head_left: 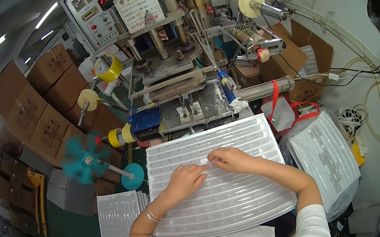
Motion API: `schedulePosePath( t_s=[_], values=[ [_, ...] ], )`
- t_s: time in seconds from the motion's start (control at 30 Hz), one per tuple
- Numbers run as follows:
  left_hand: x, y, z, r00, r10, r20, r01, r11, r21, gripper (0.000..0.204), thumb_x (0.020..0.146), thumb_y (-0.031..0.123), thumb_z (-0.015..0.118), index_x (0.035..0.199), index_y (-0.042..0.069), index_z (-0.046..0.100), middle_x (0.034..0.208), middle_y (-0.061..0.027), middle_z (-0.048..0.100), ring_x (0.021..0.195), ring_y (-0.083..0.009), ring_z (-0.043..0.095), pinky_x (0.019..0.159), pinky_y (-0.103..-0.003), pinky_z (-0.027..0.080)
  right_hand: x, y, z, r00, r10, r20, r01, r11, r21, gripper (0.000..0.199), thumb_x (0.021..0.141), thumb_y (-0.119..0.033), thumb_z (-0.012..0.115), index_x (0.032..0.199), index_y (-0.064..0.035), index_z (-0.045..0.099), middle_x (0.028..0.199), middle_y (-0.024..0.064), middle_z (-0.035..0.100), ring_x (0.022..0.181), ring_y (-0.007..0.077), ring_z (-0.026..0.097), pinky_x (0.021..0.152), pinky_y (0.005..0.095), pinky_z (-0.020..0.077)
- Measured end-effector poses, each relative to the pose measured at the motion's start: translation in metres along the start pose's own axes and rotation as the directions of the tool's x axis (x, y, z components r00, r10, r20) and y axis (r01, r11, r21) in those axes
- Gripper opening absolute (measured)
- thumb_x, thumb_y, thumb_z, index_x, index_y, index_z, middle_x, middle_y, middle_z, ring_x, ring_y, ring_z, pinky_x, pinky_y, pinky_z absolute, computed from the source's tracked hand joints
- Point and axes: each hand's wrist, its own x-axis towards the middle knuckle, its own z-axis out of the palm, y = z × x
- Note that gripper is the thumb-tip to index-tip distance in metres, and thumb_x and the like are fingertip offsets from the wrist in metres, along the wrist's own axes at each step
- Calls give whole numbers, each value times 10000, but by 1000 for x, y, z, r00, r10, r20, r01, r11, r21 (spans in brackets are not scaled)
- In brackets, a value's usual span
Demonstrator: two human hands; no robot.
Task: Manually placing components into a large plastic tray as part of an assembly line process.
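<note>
Directly below the head camera, a stack of white moulded plastic trays [233, 191] lies across the person's lap and work edge, tilted slightly so its long ribbed channels run from lower left to upper right. The left hand [185, 181] rests palm down on the top tray, fingers extended and loosely spread, pressing rather than gripping, which appears to steady the stack. The right hand [231, 159] sits just beyond it with fingertips curled and pinched together on a channel; whether a small part is held between them cannot be told at this size. The trays are thin, glossy and semi-translucent, formed with rows of small rectangular pockets, and their edges bend under the lens. A metal bracelet [154, 216] circles the left wrist. Ahead stands a bench press machine [182, 69] of bare steel plates and columns, with a pale control panel [101, 8] at upper left and yellow tape rolls [108, 67] on spindles. A teal fan [83, 159] is blurred by rotation at left. More trays [326, 158] sit bagged at right, another pile [117, 217] at lower left, and brown cardboard cartons [33, 103] are stacked along the left wall.
</note>
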Motion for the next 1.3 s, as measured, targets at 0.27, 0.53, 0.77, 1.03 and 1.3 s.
schedulePosePath(
  t_s=[0.27,0.53,0.77,1.03,1.3],
  values=[
    [3,-23,7,970,-232,-74,223,968,-112,234,818,132,623,1049,97,639,857,-90,655,706,-266,633,641,-363,488,7,24,-4,985,-124,-121,115,990,-75,245,835,-95,585,1078,-65,601,1045,136,613,902,323,620,787,389,512],
    [37,-60,15,866,-282,-412,326,945,40,336,808,173,646,1140,137,612,1100,-106,585,999,-291,543,838,-390,409,21,18,-43,935,28,-354,6,996,94,278,850,-107,618,1117,-29,598,1096,136,627,931,248,628,777,326,520],
    [151,-103,10,722,-50,-690,389,854,345,357,829,366,632,1118,157,645,1044,-107,568,999,-287,480,863,-452,328,47,18,-67,836,73,-544,-64,997,35,243,846,-129,645,1059,-15,617,1000,107,657,802,221,657,727,297,526],
    [138,-75,-2,757,-37,-652,220,955,201,240,761,186,691,989,120,654,844,-45,580,872,-223,506,802,-404,328,113,21,-64,697,-273,-663,25,933,-358,208,818,-131,651,1019,-79,630,920,95,643,800,286,635,662,358,516],
    [50,-60,-23,801,-199,-565,200,978,-60,229,804,219,681,990,94,638,790,-34,587,749,-202,537,732,-340,361,166,44,-52,745,-376,-551,-168,694,-700,158,790,-165,654,939,-113,650,805,73,616,763,269,602,659,392,495]
  ],
)
